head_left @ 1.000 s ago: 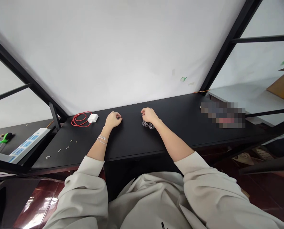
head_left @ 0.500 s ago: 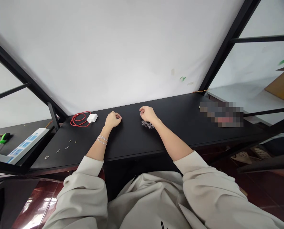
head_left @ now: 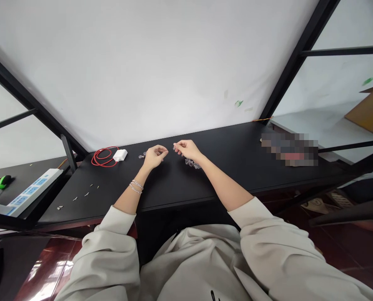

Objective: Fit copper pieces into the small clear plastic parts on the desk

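Note:
On the black table (head_left: 173, 188), my right hand (head_left: 186, 150) pinches a small clear object (head_left: 174, 147) between its fingertips. Beneath that hand lies a cluster of clear, shiny small pieces (head_left: 192, 163). My left hand (head_left: 155, 156), with bracelets (head_left: 136, 186) on its wrist, is just left of the right one, a small gap between them. Its thumb and fingertips come together; whether anything is between them is too small to tell. Behind the left hand, a few clear pieces (head_left: 141, 155) rest on the table.
A white charger (head_left: 120, 155) with a coiled red cable (head_left: 98, 157) lies left. Several tiny bits (head_left: 86, 194) are nearer the left edge. Further left are a power strip (head_left: 36, 190) and a green-and-black tool (head_left: 3, 182). A pixelated item (head_left: 291, 149) sits right.
Both hands have moved towards each other, the right one leftwards with the small clear object. Clear pieces now show beside my left hand.

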A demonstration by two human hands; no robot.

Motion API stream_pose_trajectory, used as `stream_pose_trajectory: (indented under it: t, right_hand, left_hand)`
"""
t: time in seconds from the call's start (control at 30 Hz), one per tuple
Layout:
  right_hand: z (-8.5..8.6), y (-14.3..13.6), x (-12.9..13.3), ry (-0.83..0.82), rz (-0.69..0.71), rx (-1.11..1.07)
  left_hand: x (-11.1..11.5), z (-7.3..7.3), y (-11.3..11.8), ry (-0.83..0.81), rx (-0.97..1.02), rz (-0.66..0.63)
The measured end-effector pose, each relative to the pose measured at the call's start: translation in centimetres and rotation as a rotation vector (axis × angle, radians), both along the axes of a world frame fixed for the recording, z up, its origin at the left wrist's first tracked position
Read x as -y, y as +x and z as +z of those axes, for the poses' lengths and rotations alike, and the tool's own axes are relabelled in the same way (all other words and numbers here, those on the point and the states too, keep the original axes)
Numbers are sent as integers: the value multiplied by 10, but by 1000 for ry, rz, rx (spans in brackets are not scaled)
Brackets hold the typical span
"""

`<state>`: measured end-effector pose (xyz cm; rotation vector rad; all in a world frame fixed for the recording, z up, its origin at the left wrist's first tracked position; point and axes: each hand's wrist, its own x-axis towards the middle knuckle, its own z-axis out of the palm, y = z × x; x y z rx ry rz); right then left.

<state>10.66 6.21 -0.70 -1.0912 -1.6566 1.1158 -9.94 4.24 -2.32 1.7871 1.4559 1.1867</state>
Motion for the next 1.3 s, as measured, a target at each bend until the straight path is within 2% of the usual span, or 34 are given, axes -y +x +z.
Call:
stream_pose_trajectory:
  t: [0.13, 0.57, 0.77, 1.0, 1.3]
  right_hand:
    - [0, -5, 5, -47, 69, -82]
    - [-8, -7, 0, -75, 151, -163]
    - [-12, -7, -3, -89, 162, -153]
    - [-12, -7, -4, -106, 168, -122]
    - [-9, -7, 0, -162, 171, -167]
  left_hand:
    - [3, 1, 4, -23, -54, -45]
    - [2, -2, 3, 21, 99, -112]
    - [0, -4, 2, 18, 120, -128]
    - [2, 0, 5, -22, 179, -153]
    - [5, 3, 8, -52, 232, -239]
